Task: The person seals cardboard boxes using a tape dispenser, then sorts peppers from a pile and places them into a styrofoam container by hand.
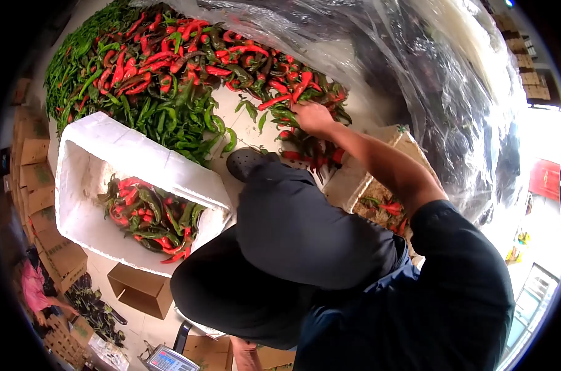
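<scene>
My right hand (314,119) reaches down into the edge of a big heap of red and green chili peppers (163,62) on the floor. Its fingers are curled around peppers, though which ones is partly hidden. A red pepper (274,102) lies just left of the fingertips. More dark and red peppers (311,154) lie below the hand, near my shoe (246,162). Of my left arm, a little skin (246,353) shows below my thigh at the bottom edge; its fingers are hidden. To the left, a tipped white foam box (144,148) holds mixed peppers (154,213).
Another foam box (339,185) with a few peppers stands under my right arm. Clear plastic sheeting (441,74) bulges at the upper right. At left are stacked cartons (36,161), eggplants (95,306) and a person in pink (36,287). A digital scale (169,358) sits bottom left.
</scene>
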`<state>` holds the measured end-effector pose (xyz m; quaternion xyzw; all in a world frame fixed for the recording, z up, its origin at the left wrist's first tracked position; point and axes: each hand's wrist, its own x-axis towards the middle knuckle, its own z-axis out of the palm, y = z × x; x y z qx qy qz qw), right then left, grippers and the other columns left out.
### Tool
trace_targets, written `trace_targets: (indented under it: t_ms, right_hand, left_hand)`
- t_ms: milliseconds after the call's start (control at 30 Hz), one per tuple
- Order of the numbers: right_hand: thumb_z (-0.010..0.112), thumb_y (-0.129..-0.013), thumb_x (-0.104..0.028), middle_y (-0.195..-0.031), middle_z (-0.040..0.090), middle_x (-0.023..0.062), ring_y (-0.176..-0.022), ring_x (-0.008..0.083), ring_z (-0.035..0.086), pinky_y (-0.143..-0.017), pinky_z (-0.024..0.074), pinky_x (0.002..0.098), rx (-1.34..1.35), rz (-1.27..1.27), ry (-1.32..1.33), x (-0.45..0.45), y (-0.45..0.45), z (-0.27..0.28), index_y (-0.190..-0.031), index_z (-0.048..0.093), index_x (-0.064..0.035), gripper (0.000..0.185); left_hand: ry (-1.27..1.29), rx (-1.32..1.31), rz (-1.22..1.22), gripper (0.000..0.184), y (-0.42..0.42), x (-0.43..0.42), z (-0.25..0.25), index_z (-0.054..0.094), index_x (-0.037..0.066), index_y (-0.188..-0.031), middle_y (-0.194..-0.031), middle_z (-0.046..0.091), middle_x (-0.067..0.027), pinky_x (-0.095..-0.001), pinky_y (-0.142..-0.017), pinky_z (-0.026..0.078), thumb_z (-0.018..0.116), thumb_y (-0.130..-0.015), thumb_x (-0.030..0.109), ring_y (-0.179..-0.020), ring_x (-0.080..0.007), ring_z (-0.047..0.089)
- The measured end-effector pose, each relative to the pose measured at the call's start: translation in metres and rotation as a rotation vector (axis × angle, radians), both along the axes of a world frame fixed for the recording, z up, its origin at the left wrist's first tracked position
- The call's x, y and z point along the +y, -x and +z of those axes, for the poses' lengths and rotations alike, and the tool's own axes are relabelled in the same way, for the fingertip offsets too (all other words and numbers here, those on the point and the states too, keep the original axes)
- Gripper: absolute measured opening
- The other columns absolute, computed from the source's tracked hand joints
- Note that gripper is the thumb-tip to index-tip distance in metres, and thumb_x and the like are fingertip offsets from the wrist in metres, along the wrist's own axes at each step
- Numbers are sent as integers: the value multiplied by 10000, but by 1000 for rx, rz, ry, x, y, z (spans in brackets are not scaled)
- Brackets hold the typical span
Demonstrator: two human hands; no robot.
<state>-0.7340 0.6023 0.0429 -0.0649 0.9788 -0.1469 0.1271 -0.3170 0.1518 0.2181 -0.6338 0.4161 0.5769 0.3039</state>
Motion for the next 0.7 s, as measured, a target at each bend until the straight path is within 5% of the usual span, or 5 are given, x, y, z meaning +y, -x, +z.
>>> trace_targets:
  t_ms: [333,433,533,600,700]
  right_hand:
    - [619,-811,-82,-1126,694,162,-914,298,722,-734,581,412,-151,296,-388,-57,106,-77,-1042,729,-25,262]
    - [636,-844,-128,-1048,700,163,-913,314,713,-746,568,417,-15,94,-71,-56,91,-53,-1059,706,-38,243]
    - [682,-893,-231,-946,675,187,-904,385,649,-778,507,451,-51,-286,546,-59,57,14,-1018,654,6,269]
    - [738,-870,-238,-747,607,155,-669,247,568,-654,457,428,-108,-430,722,-45,23,59,-937,583,26,314]
    - [720,-890,-220,-721,610,119,-653,170,587,-639,477,386,110,-306,807,18,-44,80,-930,613,4,251]
  left_hand:
    - [-52,-89,-24,479,59,6,-45,543,17,-1340,-1214,667,-121,-360,-790,603,599,-981,329,-1044,-248,677]
    - [-60,-64,-40,475,62,9,-48,545,19,-1339,-1213,667,-122,-360,-791,601,599,-981,326,-1045,-247,676]
    - [-62,-14,-69,471,58,14,-44,546,20,-1338,-1212,666,-123,-359,-793,600,598,-981,323,-1045,-246,675]
    - [-64,27,-93,469,53,17,-38,547,21,-1337,-1211,666,-124,-359,-793,599,598,-980,321,-1045,-245,674]
    - [-74,74,-155,465,41,20,-27,549,22,-1336,-1210,666,-125,-359,-795,598,598,-980,318,-1045,-244,673]
